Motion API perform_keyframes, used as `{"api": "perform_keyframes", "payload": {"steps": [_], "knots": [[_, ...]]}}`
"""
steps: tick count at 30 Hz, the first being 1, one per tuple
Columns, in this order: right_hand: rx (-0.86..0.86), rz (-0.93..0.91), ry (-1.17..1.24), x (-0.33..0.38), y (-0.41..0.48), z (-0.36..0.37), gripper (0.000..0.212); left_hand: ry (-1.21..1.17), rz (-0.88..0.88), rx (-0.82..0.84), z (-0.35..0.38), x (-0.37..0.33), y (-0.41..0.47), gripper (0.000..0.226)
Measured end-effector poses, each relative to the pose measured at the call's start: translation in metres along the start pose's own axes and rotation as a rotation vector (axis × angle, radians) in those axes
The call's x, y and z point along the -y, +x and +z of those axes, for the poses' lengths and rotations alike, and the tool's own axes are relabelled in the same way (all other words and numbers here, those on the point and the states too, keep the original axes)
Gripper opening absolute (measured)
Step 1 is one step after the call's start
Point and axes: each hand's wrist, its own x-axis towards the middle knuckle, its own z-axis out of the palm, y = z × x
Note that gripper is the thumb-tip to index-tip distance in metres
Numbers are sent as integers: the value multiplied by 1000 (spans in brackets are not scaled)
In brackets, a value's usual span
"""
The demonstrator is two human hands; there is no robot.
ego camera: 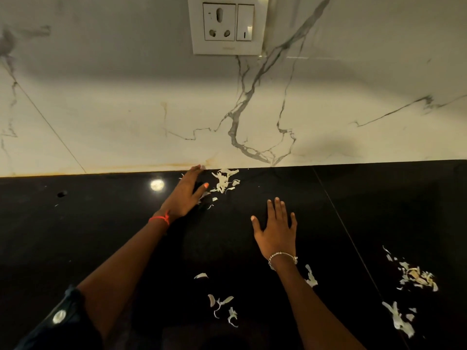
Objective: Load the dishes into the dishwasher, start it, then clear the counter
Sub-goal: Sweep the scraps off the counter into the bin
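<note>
My left hand (185, 195), fingers straight, stands just beside the far peels (223, 181) on the black desk (101, 223). My right hand (276, 229) is spread open. Best sweep rightward, edge pressed down.

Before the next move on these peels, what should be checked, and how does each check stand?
1. Left hand beside back peel pile, fingers straight: ok.
2. Right hand free, holding nothing: ok.
3. Right hand resting on counter: cannot tell.
4. Front peels gathered: not ok, scattered.
5. Right-side peels gathered: not ok, apart from the rest.
</note>
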Motion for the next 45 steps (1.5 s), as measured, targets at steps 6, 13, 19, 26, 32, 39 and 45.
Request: {"api": "perform_keyframes", "payload": {"steps": [6,13,19,26,32,39,45], "knots": [[15,-2,11,-1,1,-1,68,83,-80,185,17,-2,15,60],[10,-3,26,0,0,-1,68,-104,-9,203,15,-20,34,56],[-4,-10,27,-1,0,-1,68,-117,15,342,40,-38,45,50],[-4,-13,37,-2,1,0,67,-244,71,197,49,-42,58,40],[-7,-14,45,-1,1,0,68,-265,15,276,60,-39,66,41],[-3,-11,56,-1,1,0,67,-309,61,220,52,-41,75,37],[1,-14,61,-2,2,-1,68,-394,95,326,68,-53,74,36]]}}
